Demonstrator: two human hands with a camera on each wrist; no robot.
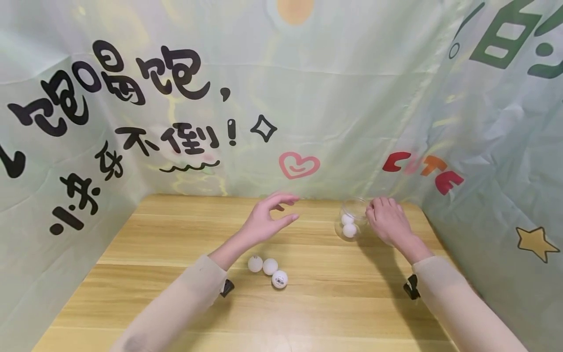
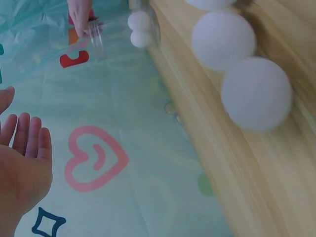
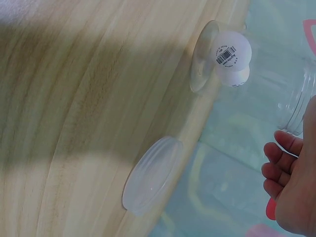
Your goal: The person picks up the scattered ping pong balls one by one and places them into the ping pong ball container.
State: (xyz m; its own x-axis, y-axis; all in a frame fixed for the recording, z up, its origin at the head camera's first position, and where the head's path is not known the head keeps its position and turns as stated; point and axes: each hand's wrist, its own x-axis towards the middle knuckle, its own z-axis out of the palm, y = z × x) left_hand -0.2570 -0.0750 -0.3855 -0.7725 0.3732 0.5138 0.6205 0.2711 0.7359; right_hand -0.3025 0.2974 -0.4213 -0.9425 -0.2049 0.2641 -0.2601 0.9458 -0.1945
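Observation:
A clear, lidless jar [image 3: 269, 79] stands upright toward the back right of the table, with two white table tennis balls [image 1: 349, 230] inside. My right hand [image 1: 388, 221] grips the jar's rim from the right, its fingers curled at the edge. Off to the left of the jar, my left hand [image 1: 269, 218] hovers above the table, thumb and fingers spread apart around nothing. Three more white table tennis balls [image 1: 270, 267] lie close together on the wood, nearer to me than that hand. The left wrist view also catches my left palm [image 2: 24, 170].
A translucent round lid [image 3: 153, 176] lies on the wooden table [image 1: 176, 244] near the jar; in the head view it is hidden. Printed fabric [image 1: 334, 107] surrounds the table at the back and sides.

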